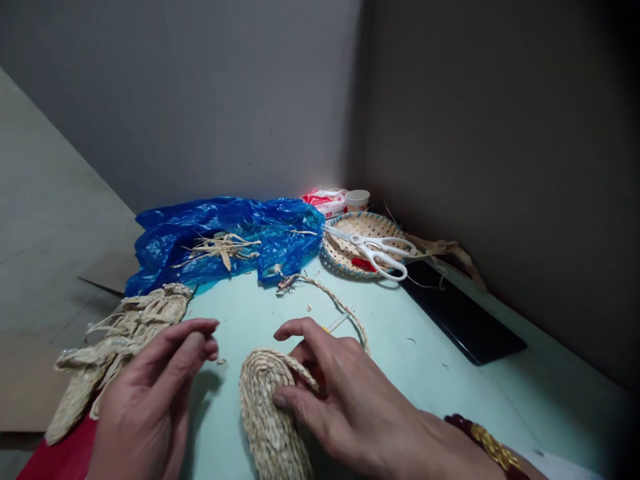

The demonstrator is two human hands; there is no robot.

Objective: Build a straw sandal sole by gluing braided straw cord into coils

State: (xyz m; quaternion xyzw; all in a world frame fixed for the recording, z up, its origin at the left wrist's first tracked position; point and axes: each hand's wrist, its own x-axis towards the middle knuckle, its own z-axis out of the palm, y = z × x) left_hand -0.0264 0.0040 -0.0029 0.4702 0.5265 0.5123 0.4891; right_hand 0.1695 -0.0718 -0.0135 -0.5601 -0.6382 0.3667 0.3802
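Note:
A coiled oval of braided straw [270, 407] lies at the bottom middle. My right hand [345, 393] is on its right side, thumb on the top face and fingers bent round its edge. A thin braid [345, 308] curves from behind this hand toward the blue bag. Left of the oval, apart from it, my left hand [160, 393] has its thumb and index finger pressed together; whether something small is between them cannot be made out.
Several woven straw pieces [130, 333] lie at left. Behind are a blue plastic bag [280, 223] with straw scraps, a white cup [357, 199], a red-and-white packet [325, 202] and a basket [340, 267] with white scissors [383, 257]. A black tablet-like object [463, 313] lies right.

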